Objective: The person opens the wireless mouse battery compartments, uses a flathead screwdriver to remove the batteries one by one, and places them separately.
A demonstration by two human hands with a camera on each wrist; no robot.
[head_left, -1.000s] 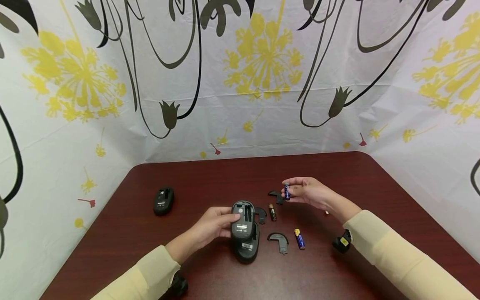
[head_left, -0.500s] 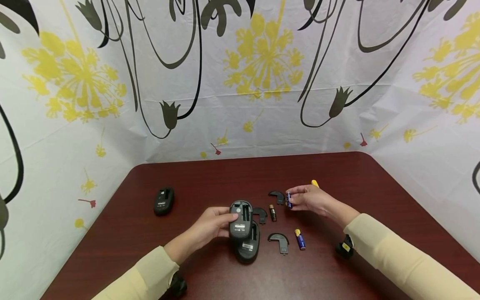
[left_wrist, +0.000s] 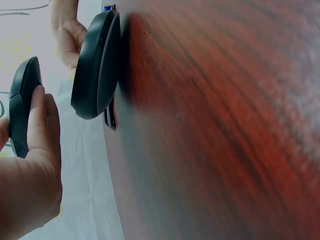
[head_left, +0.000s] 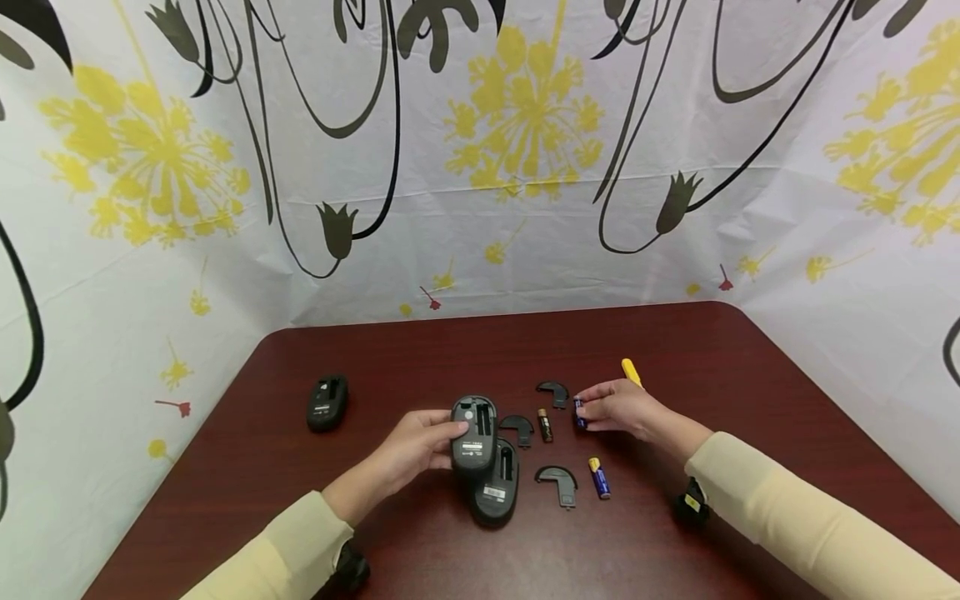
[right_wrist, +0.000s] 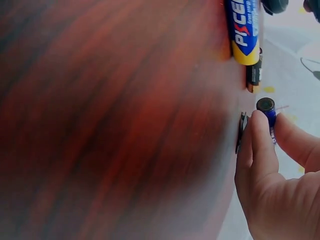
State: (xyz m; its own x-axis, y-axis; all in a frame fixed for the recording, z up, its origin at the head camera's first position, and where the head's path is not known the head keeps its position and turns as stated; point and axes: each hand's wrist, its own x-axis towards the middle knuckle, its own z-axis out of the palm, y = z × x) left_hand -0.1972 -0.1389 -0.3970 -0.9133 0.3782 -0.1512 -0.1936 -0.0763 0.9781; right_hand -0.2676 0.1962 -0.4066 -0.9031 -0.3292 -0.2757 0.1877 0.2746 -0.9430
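Note:
My left hand (head_left: pixel 420 446) grips a dark computer mouse (head_left: pixel 472 457), raised above the table with its underside and uncovered battery slot facing up. Beneath and partly behind it, a second upturned mouse (head_left: pixel 495 500) lies on the table, also without its cover. Between thumb and fingers my right hand (head_left: pixel 618 410) pinches a blue battery (right_wrist: pixel 268 114), low over the table or touching it; I cannot tell which. Left of that hand lie a black battery (head_left: pixel 545 426) and a curved battery cover (head_left: pixel 555 394). A blue-and-yellow battery (head_left: pixel 599 478) lies nearer the front.
A third upturned mouse (head_left: pixel 327 403) lies at the table's left. Two more battery covers, one middle (head_left: pixel 519 429) and one nearer (head_left: pixel 558 484), rest right of the mice. A yellow stick-like object (head_left: pixel 632 371) shows behind my right hand. Patterned cloth (head_left: pixel 480 250) hangs behind the table (head_left: pixel 420 350).
My right hand has come down and slightly nearer with the blue battery, uncovering the yellow object behind it. My left hand has shifted a little left with its mouse.

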